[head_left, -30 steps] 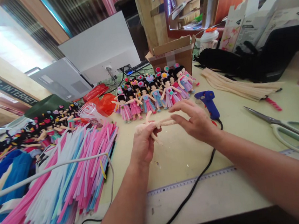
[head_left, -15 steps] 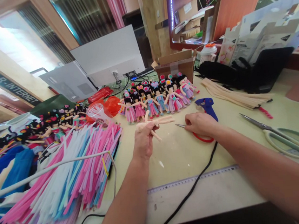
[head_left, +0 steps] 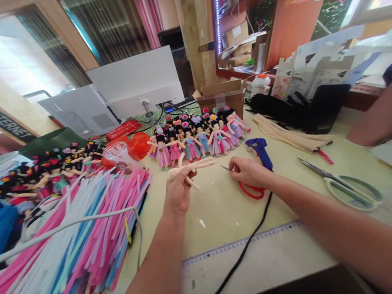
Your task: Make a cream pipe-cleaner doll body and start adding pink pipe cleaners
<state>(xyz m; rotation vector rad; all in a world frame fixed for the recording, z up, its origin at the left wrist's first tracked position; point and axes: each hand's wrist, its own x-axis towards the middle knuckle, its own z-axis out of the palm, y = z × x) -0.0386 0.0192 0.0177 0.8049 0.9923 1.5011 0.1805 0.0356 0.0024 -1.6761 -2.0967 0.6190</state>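
My left hand (head_left: 177, 196) is closed around a cream doll body of fuzzy pipe cleaners (head_left: 202, 163), whose limbs stick out to the right, up and down. Part of the body is hidden by the fingers. To its right, my right hand (head_left: 247, 172) grips red-handled scissors (head_left: 255, 197) near the middle. Their thin metal tip points left towards the limbs, a short gap away, and the handle loops hang below the palm. Just behind that hand lies a blue glue gun (head_left: 261, 151), its black cord (head_left: 243, 255) running down the table.
Finished dolls (head_left: 192, 142) stand in a group at the back. Pink, white and blue pipe cleaners (head_left: 95, 221) pile up on the left. Large pale-green-handled scissors (head_left: 352, 189) and cream pipe cleaners (head_left: 288, 133) lie right. A ruler strip (head_left: 233, 246) crosses the front. Another person's arm (head_left: 379, 111) shows far right.
The view has swung a little to the right, so the table's things appear further left and slightly lower. Both hands keep hold of the same things, with little change between them.
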